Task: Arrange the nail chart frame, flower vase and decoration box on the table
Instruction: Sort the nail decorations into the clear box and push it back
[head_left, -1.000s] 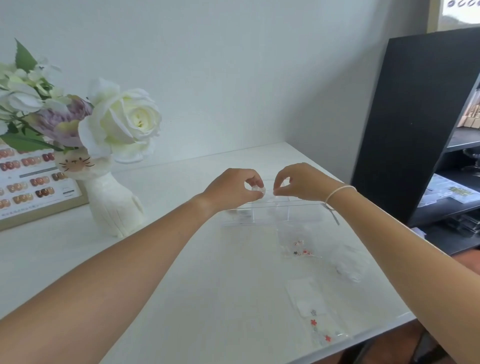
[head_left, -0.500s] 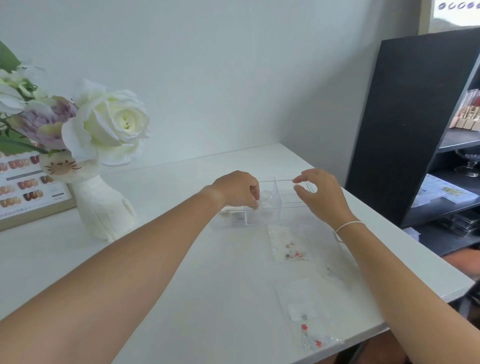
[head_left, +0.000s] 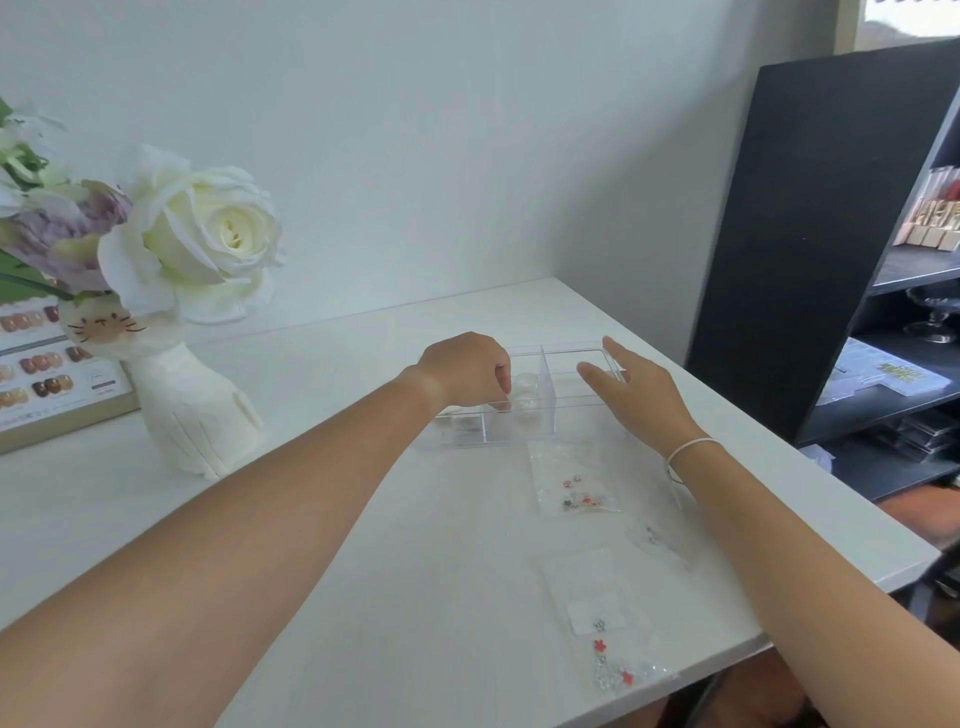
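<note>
Since a second ago my hands have come apart: then both pinched together over the box, now my right hand (head_left: 636, 395) has let go and hangs spread, fingers straight, over the right end of the box (head_left: 524, 400). My left hand (head_left: 465, 370) has dropped to the box's left half, fingers curled downward at a small clear piece (head_left: 525, 397) in the middle compartment; I cannot tell whether they grip it or only touch it.

The box is clear, with dividers, and lies flat on the white surface (head_left: 332, 545) towards its right back part. The vase (head_left: 195, 415), white with a cat face, stands upright well to the left of the box, holding a white rose (head_left: 208, 239) and purple blooms. The frame (head_left: 47, 374) leans behind the vase at the left edge, partly hidden by the flowers.

In front of the box lie three clear bags: one (head_left: 574, 480) just beside it with small red and green bits, one (head_left: 662, 540) under my right forearm, one (head_left: 608, 634) near the front edge. A black shelf (head_left: 810, 234) stands to the right.
</note>
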